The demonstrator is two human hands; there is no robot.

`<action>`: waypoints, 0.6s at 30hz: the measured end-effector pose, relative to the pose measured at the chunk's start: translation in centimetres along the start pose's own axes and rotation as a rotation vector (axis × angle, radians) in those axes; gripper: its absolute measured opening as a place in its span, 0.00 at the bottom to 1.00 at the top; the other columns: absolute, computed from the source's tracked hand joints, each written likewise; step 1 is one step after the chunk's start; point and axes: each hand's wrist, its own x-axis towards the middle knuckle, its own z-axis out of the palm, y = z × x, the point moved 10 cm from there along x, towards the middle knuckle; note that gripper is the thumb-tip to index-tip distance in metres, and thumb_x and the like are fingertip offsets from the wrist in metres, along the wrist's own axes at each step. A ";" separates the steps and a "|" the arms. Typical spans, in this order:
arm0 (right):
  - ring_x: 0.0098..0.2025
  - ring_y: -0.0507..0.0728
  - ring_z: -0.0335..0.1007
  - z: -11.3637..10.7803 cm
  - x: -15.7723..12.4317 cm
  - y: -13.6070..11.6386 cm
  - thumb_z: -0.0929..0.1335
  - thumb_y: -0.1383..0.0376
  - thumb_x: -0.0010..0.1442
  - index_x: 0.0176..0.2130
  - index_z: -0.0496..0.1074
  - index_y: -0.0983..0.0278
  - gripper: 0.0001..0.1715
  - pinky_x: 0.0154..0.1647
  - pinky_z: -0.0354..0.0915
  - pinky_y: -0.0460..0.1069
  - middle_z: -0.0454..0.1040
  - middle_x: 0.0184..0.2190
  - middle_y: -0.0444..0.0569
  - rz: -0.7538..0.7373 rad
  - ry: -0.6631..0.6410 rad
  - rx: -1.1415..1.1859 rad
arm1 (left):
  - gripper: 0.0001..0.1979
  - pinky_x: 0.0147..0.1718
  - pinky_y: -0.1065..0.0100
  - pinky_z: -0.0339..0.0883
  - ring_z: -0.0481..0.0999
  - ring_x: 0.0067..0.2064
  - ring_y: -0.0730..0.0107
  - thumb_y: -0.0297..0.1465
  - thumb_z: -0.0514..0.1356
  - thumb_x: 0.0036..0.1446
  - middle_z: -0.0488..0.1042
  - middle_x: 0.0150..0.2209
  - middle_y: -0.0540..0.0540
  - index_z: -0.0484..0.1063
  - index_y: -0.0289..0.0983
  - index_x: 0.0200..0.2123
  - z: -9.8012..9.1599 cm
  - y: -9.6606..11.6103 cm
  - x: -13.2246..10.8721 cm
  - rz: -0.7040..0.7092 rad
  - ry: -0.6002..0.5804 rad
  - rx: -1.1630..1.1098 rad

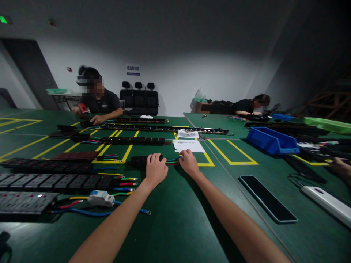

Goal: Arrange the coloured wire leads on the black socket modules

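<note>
My left hand is closed over the end of a short black block, which looks like part of a power strip and lies on the green table. Blue and red wires run from that end toward my right hand. There my fingers pinch the wire ends, where a bit of yellow shows; the exact tips are too small to make out. White paper sheets lie just beyond my hands. Left of them are several black power strips with coloured wires ending in ring terminals.
A white circuit breaker sits among the wires at left. On the right are a phone, a white power bank and a blue bin. One co-worker holds a red power tool; another person leans over the table.
</note>
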 end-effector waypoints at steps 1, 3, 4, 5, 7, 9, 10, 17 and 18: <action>0.37 0.54 0.69 -0.1 0.0 -0.1 0.64 0.71 0.61 0.45 0.72 0.62 0.13 0.35 0.60 0.47 0.70 0.45 0.51 -0.003 0.001 0.002 | 0.13 0.61 0.47 0.57 0.68 0.59 0.51 0.30 0.55 0.61 0.72 0.56 0.38 0.78 0.40 0.43 0.0 0.0 0.0 0.000 0.000 0.000; 0.37 0.54 0.69 -0.1 0.0 -0.2 0.64 0.71 0.61 0.45 0.72 0.62 0.12 0.35 0.60 0.47 0.70 0.45 0.51 -0.005 -0.002 0.008 | 0.13 0.61 0.47 0.57 0.68 0.59 0.51 0.30 0.55 0.62 0.72 0.56 0.38 0.78 0.40 0.44 -0.1 0.0 0.0 0.000 -0.002 0.002; 0.37 0.54 0.69 -0.1 -0.1 -0.2 0.64 0.71 0.61 0.45 0.72 0.62 0.12 0.34 0.60 0.47 0.70 0.45 0.51 -0.005 -0.003 0.011 | 0.13 0.61 0.47 0.57 0.68 0.59 0.51 0.30 0.55 0.62 0.72 0.56 0.38 0.78 0.40 0.44 -0.1 0.0 0.0 0.000 -0.005 0.002; 0.37 0.54 0.69 -0.1 -0.1 -0.2 0.64 0.71 0.61 0.44 0.72 0.62 0.12 0.34 0.60 0.47 0.70 0.45 0.51 -0.005 -0.005 0.014 | 0.13 0.61 0.47 0.57 0.68 0.59 0.51 0.30 0.55 0.62 0.72 0.56 0.38 0.78 0.40 0.44 -0.1 0.0 0.0 0.000 -0.007 0.001; 0.37 0.53 0.69 -0.1 -0.1 -0.2 0.64 0.71 0.62 0.44 0.72 0.62 0.12 0.34 0.60 0.46 0.70 0.45 0.50 -0.007 -0.004 0.018 | 0.13 0.61 0.47 0.57 0.68 0.59 0.51 0.30 0.55 0.62 0.72 0.56 0.37 0.78 0.40 0.44 0.0 -0.1 0.0 0.000 -0.009 -0.002; 0.36 0.53 0.69 0.0 -0.1 -0.1 0.64 0.71 0.61 0.44 0.72 0.62 0.12 0.34 0.60 0.46 0.69 0.45 0.50 -0.008 -0.003 0.011 | 0.13 0.61 0.47 0.57 0.68 0.59 0.51 0.30 0.55 0.62 0.72 0.56 0.37 0.78 0.40 0.44 0.0 -0.1 0.0 0.000 -0.008 -0.006; 0.36 0.53 0.69 0.1 -0.1 -0.1 0.64 0.71 0.61 0.44 0.72 0.62 0.12 0.35 0.60 0.46 0.69 0.45 0.50 -0.007 -0.003 0.004 | 0.12 0.61 0.47 0.57 0.68 0.59 0.51 0.30 0.56 0.61 0.72 0.56 0.37 0.78 0.40 0.44 0.0 -0.1 0.0 -0.001 -0.007 -0.007; 0.36 0.53 0.68 0.4 0.1 0.2 0.64 0.70 0.61 0.45 0.72 0.63 0.12 0.35 0.58 0.46 0.69 0.45 0.50 0.002 -0.013 -0.010 | 0.12 0.61 0.47 0.56 0.68 0.59 0.51 0.30 0.56 0.61 0.73 0.56 0.38 0.79 0.39 0.43 0.1 -0.1 0.1 -0.010 -0.014 -0.006; 0.36 0.53 0.68 0.4 0.1 0.2 0.65 0.70 0.61 0.45 0.72 0.62 0.12 0.34 0.58 0.47 0.69 0.45 0.50 -0.001 -0.005 -0.006 | 0.12 0.61 0.47 0.56 0.68 0.59 0.51 0.30 0.56 0.61 0.73 0.56 0.37 0.79 0.39 0.43 0.0 -0.1 0.1 -0.009 -0.013 -0.008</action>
